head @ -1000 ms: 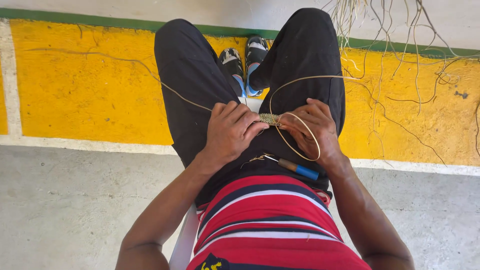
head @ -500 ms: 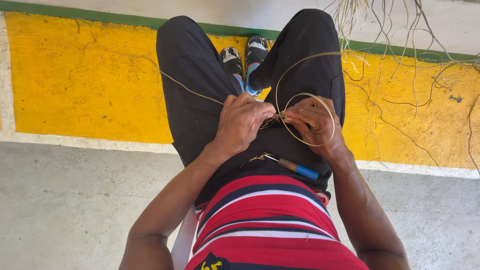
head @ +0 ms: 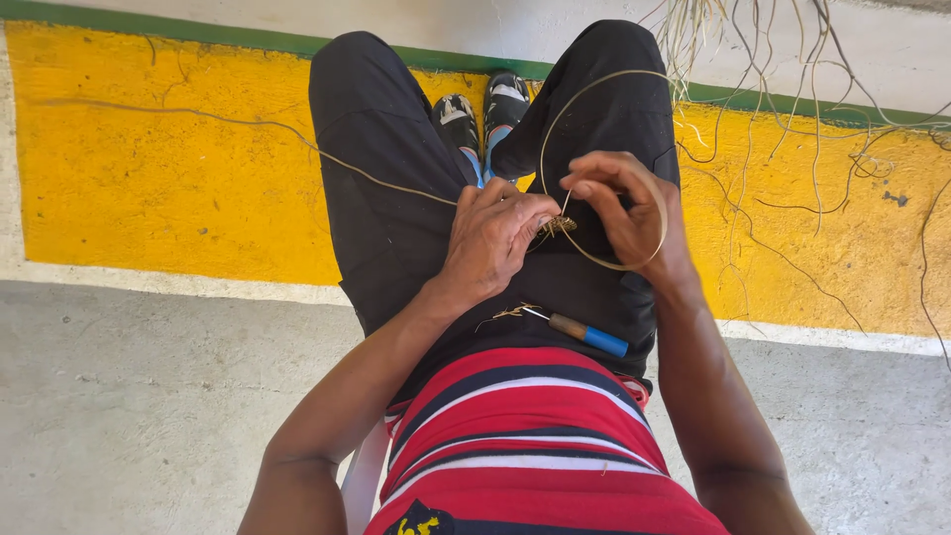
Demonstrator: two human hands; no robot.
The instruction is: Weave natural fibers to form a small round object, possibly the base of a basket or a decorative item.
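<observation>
Now, in the head view, take the small woven knot (head: 557, 226) on your lap as your landmark. Your left hand (head: 492, 241) sits just left of it, fingers curled and pinching it firmly; hold that grip steady so the start does not unravel. Your right hand (head: 626, 213), just right of the knot, pinches the thin straw strand (head: 555, 129), which loops up and around that hand and back toward the knot. Draw the loop in evenly, I judge, without jerking, since the fibre looks brittle. A second length of the strand trails from the knot leftward across your thigh onto the yellow floor band (head: 149, 188); keep it untangled. The blue-handled tool (head: 584, 335) lies below the knot, against your striped shirt (head: 535, 436), within easy reach.
</observation>
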